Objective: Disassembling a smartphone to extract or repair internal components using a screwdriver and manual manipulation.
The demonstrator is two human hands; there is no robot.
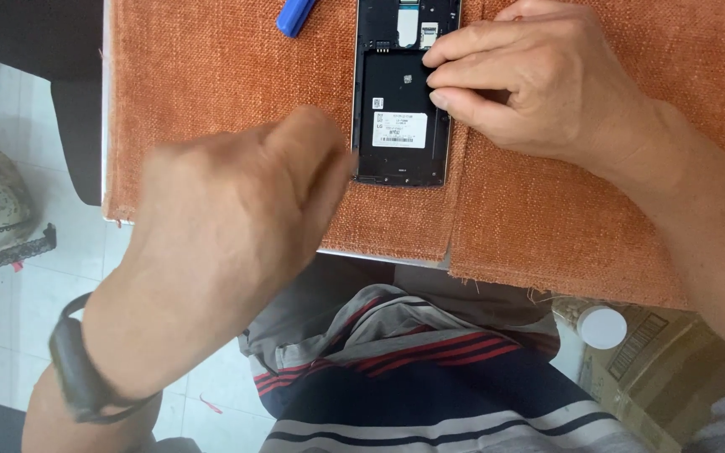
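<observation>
A black phone lies face down with its back cover off on an orange woven cloth, showing a white label in its empty battery bay. My right hand rests on the phone's right edge, fingertips pressed on the frame. My left hand hovers blurred just left of the phone's lower edge, fingers curled together; whether it holds anything cannot be seen. A black band circles my left wrist.
A blue tool lies on the cloth at the top, left of the phone. The table's near edge runs below the phone. Under it are my striped clothing, a cardboard box with a white cap, and a tiled floor on the left.
</observation>
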